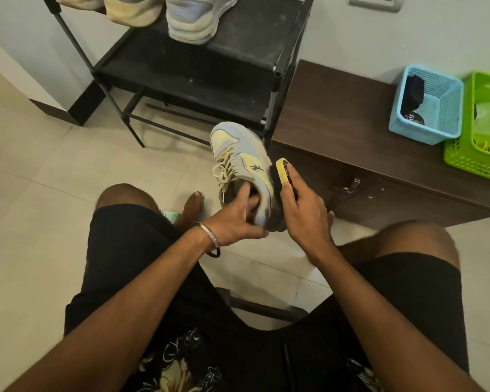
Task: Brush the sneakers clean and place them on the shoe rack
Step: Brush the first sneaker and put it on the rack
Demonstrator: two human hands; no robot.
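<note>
A cream, yellow and pale blue sneaker [242, 154] is held in the air between my knees, toe pointing away. My left hand [235, 217] grips it at the heel, with fingers tucked inside the opening. My right hand [301, 206] holds a yellow brush [281, 169] with dark bristles against the sneaker's right side. The black shoe rack [210, 69] stands straight ahead. On its upper shelf sits a matching sneaker [194, 17] beside beige shoes [130, 9].
A low dark wooden cabinet [351, 131] runs along the right wall, carrying a blue basket [427, 106] and a green basket [481, 128]. Pale floor tiles [40, 171] spread to the left. My foot [193, 205] rests on the floor by a small green object [171, 215].
</note>
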